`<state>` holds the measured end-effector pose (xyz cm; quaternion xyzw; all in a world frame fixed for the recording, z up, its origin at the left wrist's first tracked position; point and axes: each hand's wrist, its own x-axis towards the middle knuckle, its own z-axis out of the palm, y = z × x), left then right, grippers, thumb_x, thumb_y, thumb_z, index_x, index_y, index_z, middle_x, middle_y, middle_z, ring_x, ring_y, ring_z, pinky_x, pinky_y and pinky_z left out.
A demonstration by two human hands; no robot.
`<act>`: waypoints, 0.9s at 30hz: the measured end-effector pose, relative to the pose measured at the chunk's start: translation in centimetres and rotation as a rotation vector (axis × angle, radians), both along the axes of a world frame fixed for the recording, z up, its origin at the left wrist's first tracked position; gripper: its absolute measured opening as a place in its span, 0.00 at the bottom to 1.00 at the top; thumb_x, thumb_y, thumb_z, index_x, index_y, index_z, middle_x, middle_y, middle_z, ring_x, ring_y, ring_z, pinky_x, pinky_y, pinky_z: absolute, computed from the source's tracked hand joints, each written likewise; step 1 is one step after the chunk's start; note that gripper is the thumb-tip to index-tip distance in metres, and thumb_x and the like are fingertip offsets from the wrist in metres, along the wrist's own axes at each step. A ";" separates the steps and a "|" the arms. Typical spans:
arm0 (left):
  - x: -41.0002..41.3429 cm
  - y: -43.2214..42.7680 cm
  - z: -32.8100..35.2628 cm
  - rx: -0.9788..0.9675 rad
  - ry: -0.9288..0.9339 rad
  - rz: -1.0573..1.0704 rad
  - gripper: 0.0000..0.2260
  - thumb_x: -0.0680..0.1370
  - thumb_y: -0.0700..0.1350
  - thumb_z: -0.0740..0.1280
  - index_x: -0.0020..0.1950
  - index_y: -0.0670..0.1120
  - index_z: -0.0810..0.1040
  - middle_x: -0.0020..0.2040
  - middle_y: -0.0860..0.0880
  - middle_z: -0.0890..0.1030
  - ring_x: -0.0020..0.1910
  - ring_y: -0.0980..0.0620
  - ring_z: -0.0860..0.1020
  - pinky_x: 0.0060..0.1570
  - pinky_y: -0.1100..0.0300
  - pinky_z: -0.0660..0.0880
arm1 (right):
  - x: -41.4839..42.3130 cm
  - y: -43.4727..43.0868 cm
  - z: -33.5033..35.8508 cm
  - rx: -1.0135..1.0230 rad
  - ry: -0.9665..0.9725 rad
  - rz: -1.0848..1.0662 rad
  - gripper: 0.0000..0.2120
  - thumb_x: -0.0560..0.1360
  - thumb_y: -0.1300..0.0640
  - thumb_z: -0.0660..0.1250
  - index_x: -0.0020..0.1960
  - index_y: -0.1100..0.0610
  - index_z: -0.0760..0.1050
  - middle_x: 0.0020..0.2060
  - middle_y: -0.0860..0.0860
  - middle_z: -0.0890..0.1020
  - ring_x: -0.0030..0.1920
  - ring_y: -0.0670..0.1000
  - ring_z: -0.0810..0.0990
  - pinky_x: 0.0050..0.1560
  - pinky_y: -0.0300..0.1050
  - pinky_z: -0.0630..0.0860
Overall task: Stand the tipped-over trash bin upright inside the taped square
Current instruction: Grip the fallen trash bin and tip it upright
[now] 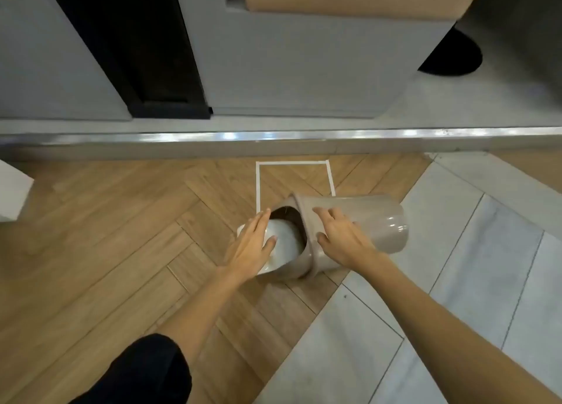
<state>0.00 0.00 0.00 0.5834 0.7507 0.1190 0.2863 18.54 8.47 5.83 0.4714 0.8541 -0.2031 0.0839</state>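
A taupe plastic trash bin (380, 221) lies on its side on the herringbone wood floor, its open mouth facing left toward me and its base pointing right. A pale swing lid (284, 245) shows in the mouth. The bin overlaps the near right part of the white taped square (259, 184). My left hand (252, 245) rests flat against the lid and the mouth's left rim, fingers straight. My right hand (343, 239) lies on top of the bin's collar, fingers spread over it and thumb hooked at the rim.
A metal threshold strip (273, 137) runs across just beyond the taped square, with a grey cabinet (304, 69) and a dark gap (137, 53) behind it. Marble tiles (456, 282) lie to the right. A white box (13, 193) stands at the left edge. My dark-clothed knee (146, 373) is at the bottom.
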 end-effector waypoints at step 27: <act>-0.8 -3.0 -5.1 -0.150 -0.848 0.605 0.27 0.81 0.60 0.57 0.77 0.52 0.60 0.74 0.46 0.69 0.70 0.42 0.69 0.66 0.43 0.67 | -2.7 -1.6 -2.0 -0.140 0.319 -0.202 0.21 0.71 0.67 0.62 0.63 0.61 0.70 0.47 0.61 0.80 0.45 0.61 0.79 0.44 0.55 0.77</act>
